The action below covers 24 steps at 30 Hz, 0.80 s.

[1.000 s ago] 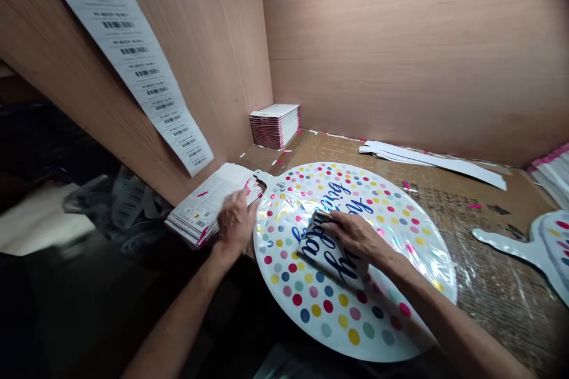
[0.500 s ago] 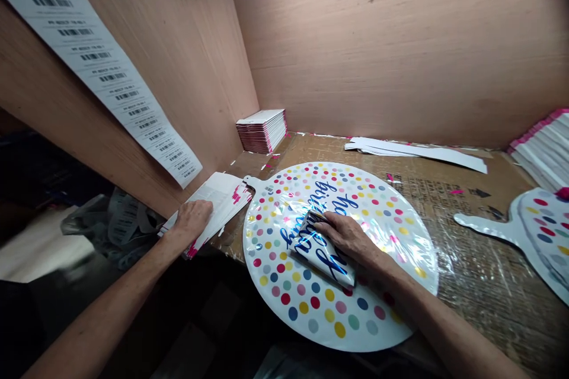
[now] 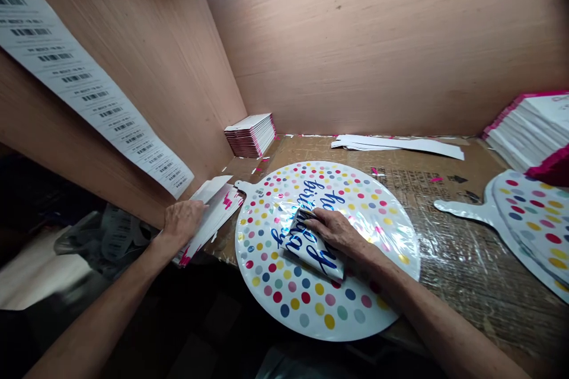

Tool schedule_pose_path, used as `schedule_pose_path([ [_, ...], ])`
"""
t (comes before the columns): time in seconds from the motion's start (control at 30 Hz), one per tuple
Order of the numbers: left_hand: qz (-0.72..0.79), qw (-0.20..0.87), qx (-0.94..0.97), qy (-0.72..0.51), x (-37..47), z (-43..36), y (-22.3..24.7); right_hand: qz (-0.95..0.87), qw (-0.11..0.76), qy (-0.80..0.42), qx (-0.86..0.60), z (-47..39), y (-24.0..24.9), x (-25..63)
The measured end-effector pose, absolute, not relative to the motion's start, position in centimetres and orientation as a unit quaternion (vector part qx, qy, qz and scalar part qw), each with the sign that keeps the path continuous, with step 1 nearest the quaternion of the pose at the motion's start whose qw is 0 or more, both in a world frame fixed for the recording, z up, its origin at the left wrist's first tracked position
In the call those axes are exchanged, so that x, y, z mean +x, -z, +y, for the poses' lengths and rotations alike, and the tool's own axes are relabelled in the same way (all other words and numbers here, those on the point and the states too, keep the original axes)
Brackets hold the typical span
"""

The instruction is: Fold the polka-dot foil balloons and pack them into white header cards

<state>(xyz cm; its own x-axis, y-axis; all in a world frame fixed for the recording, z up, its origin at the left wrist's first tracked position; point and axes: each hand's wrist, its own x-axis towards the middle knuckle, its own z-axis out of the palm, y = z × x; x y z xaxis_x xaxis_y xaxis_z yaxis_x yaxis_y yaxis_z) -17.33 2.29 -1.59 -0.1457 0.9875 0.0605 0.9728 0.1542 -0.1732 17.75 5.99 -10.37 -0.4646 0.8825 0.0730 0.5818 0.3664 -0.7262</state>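
Note:
My left hand (image 3: 183,220) is at a pile of white paper sleeves (image 3: 217,213) with pink marks, to the left of the balloons. Its fingers are closed on the top sleeve, whose far edge stands lifted off the pile. A flat, round foil balloon (image 3: 306,314) with coloured dots and blue "happy birthday" lettering lies in front of me, its tail pointing left. On top of it rests a folded foil balloon (image 3: 311,251) with the same blue lettering. My right hand (image 3: 335,231) grips the upper end of this folded packet, thumb and fingers around its edge.
A barcode label strip (image 3: 111,100) hangs on the wooden panel at left. Folded sleeves (image 3: 251,135) are stacked in the corner. White strips (image 3: 395,145) lie along the back wall. At right are another dotted balloon (image 3: 533,219) and a pink-edged stack (image 3: 533,130). Cardboard (image 3: 448,254) covers the bench.
The top white sleeve under my left hand has risen at its far edge, away from the pile. My right hand stays on the folded balloon. The whole view has shifted slightly.

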Motion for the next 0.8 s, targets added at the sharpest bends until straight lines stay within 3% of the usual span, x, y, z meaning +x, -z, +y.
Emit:
schedule_pose_path([
  [0.13, -0.663, 0.108, -0.741, -0.01, -13.3, 1.1, 2.7, -0.714, 0.32, -0.355, -0.512, 6.9, 9.7, 21.3],
  [0.27, -0.517, 0.017, -0.852, 0.079, -10.4, 1.6, 6.4, -0.649, 0.379, -0.378, -0.541, 6.7, 9.0, 26.0],
  [0.47, -0.518, -0.047, -0.839, 0.161, -5.8, 2.4, 9.6, -0.67, 0.301, -0.474, -0.485, 3.5, 8.4, 26.7],
  [0.63, -0.476, -0.066, -0.874, 0.078, -2.4, 2.2, 8.8, -0.708, 0.258, -0.455, -0.475, 2.6, 8.3, 24.3],
  [0.8, -0.485, -0.01, -0.874, 0.033, -2.0, 2.4, 9.0, -0.77, 0.226, -0.386, -0.455, 0.9, 8.3, 22.3],
])
